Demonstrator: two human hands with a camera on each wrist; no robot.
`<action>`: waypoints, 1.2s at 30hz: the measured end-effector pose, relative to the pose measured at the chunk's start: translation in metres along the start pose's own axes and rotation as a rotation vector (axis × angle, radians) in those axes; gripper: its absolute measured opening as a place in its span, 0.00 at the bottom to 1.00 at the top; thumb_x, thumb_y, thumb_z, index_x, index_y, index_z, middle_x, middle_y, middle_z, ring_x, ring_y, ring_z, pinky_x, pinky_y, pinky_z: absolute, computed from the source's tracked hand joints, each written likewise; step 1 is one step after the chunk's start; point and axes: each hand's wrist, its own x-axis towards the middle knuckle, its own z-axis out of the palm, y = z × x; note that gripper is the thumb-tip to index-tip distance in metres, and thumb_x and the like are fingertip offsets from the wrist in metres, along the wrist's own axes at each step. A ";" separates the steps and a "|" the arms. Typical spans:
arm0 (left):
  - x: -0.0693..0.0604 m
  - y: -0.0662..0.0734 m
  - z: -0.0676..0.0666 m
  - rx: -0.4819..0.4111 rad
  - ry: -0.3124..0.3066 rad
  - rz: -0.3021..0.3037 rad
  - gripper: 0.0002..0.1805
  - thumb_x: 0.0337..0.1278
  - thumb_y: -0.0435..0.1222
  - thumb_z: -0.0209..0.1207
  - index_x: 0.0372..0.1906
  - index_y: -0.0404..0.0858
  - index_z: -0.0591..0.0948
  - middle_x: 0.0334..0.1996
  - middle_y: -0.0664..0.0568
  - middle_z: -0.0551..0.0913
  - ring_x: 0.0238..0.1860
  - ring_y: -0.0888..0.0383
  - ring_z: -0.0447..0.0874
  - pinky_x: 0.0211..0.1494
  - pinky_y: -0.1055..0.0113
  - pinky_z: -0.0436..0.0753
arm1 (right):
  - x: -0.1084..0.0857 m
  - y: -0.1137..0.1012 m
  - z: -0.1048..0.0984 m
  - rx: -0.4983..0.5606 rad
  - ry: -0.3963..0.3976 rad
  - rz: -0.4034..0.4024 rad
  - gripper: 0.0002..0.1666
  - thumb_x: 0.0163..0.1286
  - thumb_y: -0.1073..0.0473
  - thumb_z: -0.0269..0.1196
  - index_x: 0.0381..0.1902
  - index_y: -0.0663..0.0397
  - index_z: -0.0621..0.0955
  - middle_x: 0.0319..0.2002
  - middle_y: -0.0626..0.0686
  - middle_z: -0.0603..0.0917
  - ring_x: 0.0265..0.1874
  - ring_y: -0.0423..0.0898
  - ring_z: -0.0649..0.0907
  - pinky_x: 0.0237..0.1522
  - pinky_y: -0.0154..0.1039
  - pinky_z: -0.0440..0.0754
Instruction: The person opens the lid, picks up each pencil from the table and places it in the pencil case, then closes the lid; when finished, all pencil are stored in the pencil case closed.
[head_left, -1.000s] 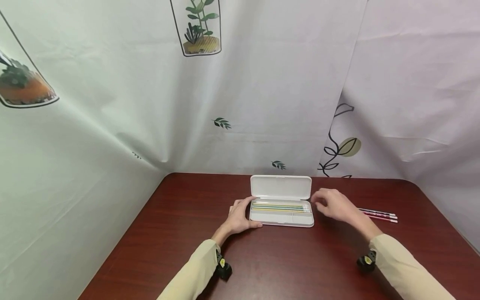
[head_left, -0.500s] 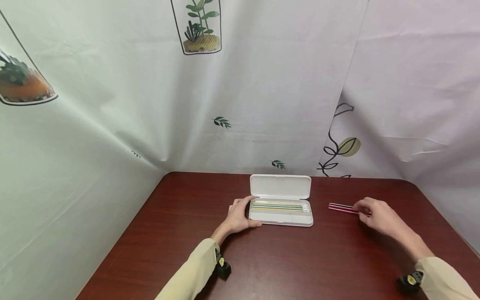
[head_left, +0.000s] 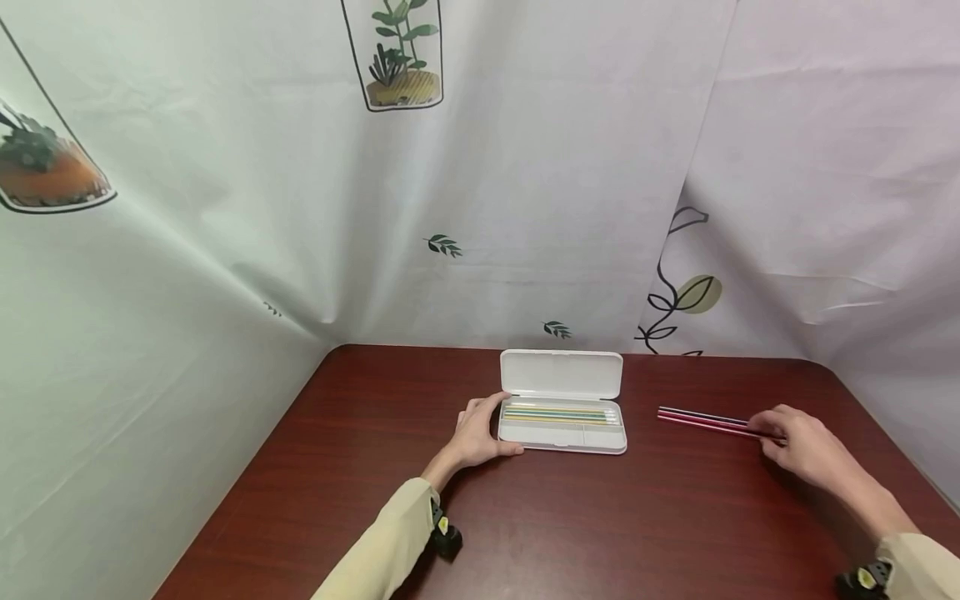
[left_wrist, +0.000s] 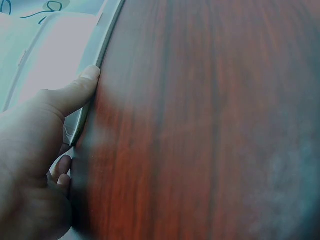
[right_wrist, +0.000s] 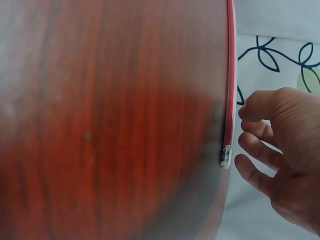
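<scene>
Lying by right fingers (right_wrist: 262,150) — pencils (head_left: 705,419)

The table (head_left: 600,517) has a glossy, dark red-brown wood-grain top with rounded far corners. Near the middle of its far edge sits a white pencil case (head_left: 562,448) — open, its raised lid (head_left: 561,374) on the side towards that edge. Between the case and the right edge lie slim pencils (head_left: 701,422), dark and red, side by side — their left ends slightly closer to the far edge.
</scene>
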 end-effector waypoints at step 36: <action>-0.001 -0.001 0.001 -0.001 0.015 0.023 0.50 0.38 0.48 0.79 0.71 0.43 0.70 0.61 0.46 0.76 0.62 0.46 0.66 0.58 0.50 0.63 | 0.003 0.000 -0.001 -0.008 -0.212 0.094 0.15 0.52 0.74 0.69 0.35 0.52 0.84 0.29 0.43 0.75 0.27 0.41 0.74 0.25 0.44 0.72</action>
